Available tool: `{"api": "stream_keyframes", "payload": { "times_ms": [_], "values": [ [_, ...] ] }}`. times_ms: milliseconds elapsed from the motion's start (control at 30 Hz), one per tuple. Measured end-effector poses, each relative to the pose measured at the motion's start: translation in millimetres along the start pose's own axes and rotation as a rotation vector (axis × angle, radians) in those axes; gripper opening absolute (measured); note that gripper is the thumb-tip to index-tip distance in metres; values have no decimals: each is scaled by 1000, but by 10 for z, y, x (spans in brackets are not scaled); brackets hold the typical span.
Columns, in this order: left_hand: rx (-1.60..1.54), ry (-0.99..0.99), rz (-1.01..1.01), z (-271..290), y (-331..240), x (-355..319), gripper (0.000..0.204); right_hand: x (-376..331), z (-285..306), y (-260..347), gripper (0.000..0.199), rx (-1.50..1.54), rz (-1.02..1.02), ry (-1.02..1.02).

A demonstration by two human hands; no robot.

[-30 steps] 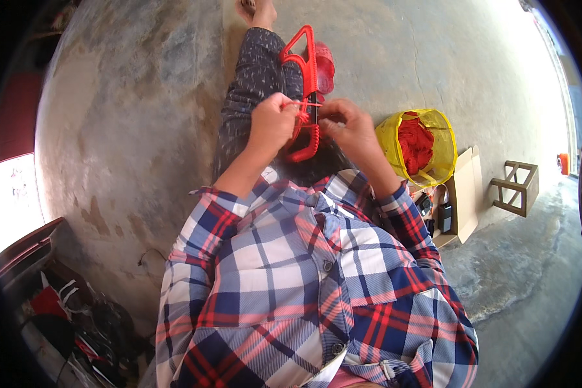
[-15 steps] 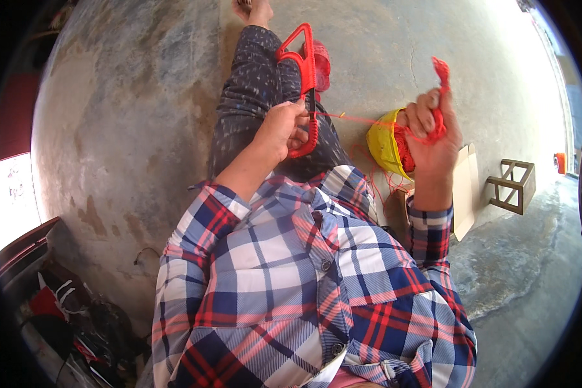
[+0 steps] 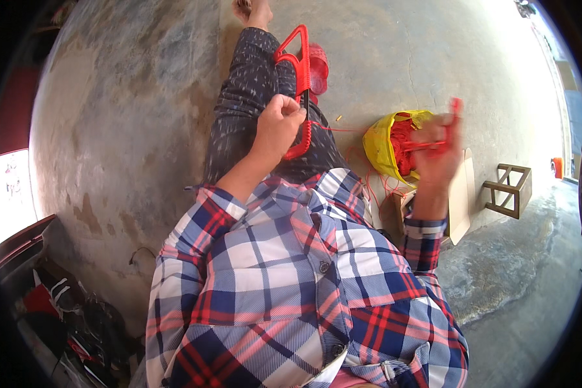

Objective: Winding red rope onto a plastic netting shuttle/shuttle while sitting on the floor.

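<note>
A red looped frame point(image 3: 302, 71) with a triangular loop at its far end and a dark bare stretch in the middle lies over my legs. My left hand point(image 3: 279, 126) is closed, its fingers pinched at the dark stretch. Tight turns of red cord cover the near, curved part. From there a loose red strand point(image 3: 330, 128) runs right. My right hand point(image 3: 436, 155), smeared by motion, is closed round a bundle of red cord point(image 3: 454, 116) beside the yellow bag point(image 3: 378, 152). More red cord point(image 3: 401, 139) fills that bag.
A cardboard box point(image 3: 460, 200) stands by my right forearm, with a small wooden stool point(image 3: 509, 191) beyond it. Loose red cord trails near the bag. A red shoe point(image 3: 317, 64) is beside my leg. Dark clutter point(image 3: 77, 323) sits at the lower left.
My right hand has come down with the cord bundle, and the strand that was taut now hangs slacker. My left hand has shifted slightly along the frame.
</note>
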State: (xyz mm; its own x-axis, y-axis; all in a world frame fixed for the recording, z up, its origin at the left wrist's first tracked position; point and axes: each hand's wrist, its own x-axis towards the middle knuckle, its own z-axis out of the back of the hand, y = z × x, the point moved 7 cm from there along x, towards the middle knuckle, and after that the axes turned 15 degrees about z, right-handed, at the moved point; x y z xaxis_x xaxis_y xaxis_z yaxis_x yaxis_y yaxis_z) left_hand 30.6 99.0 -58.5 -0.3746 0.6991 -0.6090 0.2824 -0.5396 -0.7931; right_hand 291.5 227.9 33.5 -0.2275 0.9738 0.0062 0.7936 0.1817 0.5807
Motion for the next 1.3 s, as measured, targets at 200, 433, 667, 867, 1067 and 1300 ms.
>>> {"api": "stream_keyframes", "payload": {
  "times_ms": [200,433,667,867,1067,1300],
  "values": [
    [419,208,-697,-443,-562,-710,22,-790,-313,-1411,45,-32,-640,212],
    [-528,374,-227,229,-754,-239,16,-298,-38,-1359,34,-202,-539,185],
    [1134,-79,-689,-55,-431,-198,10,12,7,-1579,22,-1074,-393,582],
    [900,-171,-420,-113,-309,-25,9,-139,-18,-1776,27,-1177,-671,723],
    [558,-251,-491,73,-342,-27,24,125,-113,-1336,21,-1174,-12,723],
    [-345,317,223,-216,309,343,38,133,-1241,-549,23,-81,-230,479]
  ]
}}
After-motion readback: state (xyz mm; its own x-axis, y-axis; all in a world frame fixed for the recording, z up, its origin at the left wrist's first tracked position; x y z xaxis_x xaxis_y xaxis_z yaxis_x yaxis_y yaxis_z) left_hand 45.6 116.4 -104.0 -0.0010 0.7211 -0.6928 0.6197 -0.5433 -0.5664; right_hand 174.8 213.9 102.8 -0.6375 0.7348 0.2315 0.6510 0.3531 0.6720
